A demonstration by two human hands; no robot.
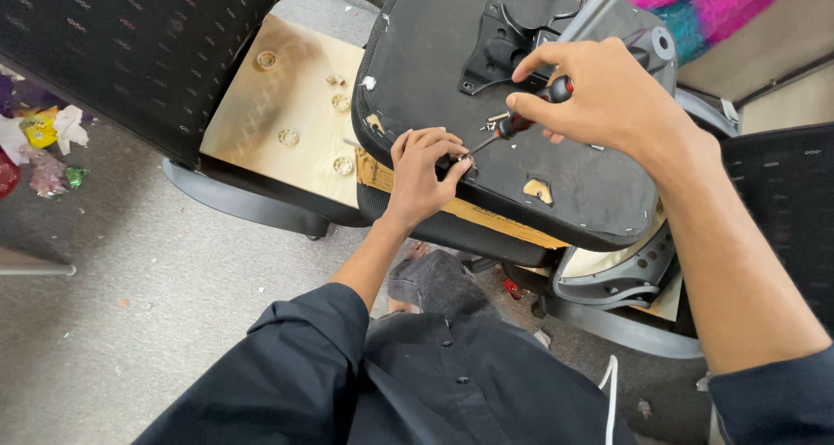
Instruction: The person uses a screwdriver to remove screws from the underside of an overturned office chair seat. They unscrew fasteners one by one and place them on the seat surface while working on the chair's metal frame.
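Black fabric is covering the underside of an upturned chair seat (556, 176), which is lying tilted across other chair parts on the grey carpeted floor (156, 297). Nothing here is serving as a container; the nearest thing to one is a pale plywood seat board (287, 106) lying to the left of the seat, and several round metal threaded inserts (288, 137) are sitting in its face, near its right edge.

From the head view, the right hand (599, 93) is reaching in from the right, forearm angled down across the seat, fingers curled and clamped around the black and red handle of a screwdriver (521, 122). The shaft is slanting down and to the left, and its tip is meeting the seat close to the near left edge. The left hand (424, 171) is coming up from below with the wrist bent, thumb and fingertips pinched together right at the screwdriver tip; what they are pinching is too small to tell. The two hands are working apart, joined only by the tool.

A black metal mounting plate (499, 45) is fixed near the far edge of the seat, just beyond the right hand. Dark mesh chair backs (122, 45) are lying to the far left and right.
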